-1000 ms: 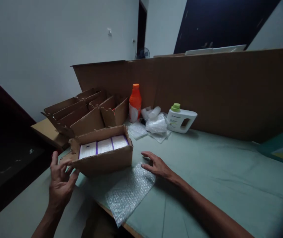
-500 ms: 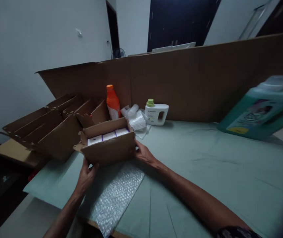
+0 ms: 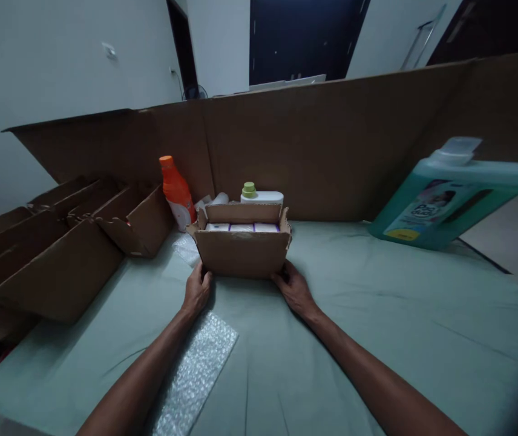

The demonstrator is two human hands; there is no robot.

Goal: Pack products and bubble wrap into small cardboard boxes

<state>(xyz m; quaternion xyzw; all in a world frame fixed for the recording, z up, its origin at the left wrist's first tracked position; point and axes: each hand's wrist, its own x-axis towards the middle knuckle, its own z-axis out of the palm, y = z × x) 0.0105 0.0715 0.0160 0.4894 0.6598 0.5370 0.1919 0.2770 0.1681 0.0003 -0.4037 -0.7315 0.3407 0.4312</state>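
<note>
The box [image 3: 243, 254] sits upright at mid-table, between both hands, its top open. Inside, three white packs [image 3: 242, 227] with purple edges stand in a row, their tops below the rim (the lower parts are hidden by the front wall). The left hand [image 3: 196, 289] grips the lower left corner, thumb near the front edge; the right hand [image 3: 296, 289] does the same at the lower right corner. Both hands' other fingers curl behind the corners, and I cannot tell whether they are spread or pressed together. Whether the base touches the cloth [image 3: 377, 315] is also unclear.

At left, open bins [image 3: 59, 272] stand side by side; one shows a bit of red, while the rest are too dark inside to read. The orange bottle [image 3: 177, 191] stands beside them, and the white bottle [image 3: 262, 197] is partly hidden behind the box. The jug [image 3: 426, 206] at right holds green liquid.

A cardboard wall [image 3: 308, 145] bounds the far side. A wide stretch of cloth separates box from jug, and bubble wrap [image 3: 202, 369] lies partly beneath the left forearm
</note>
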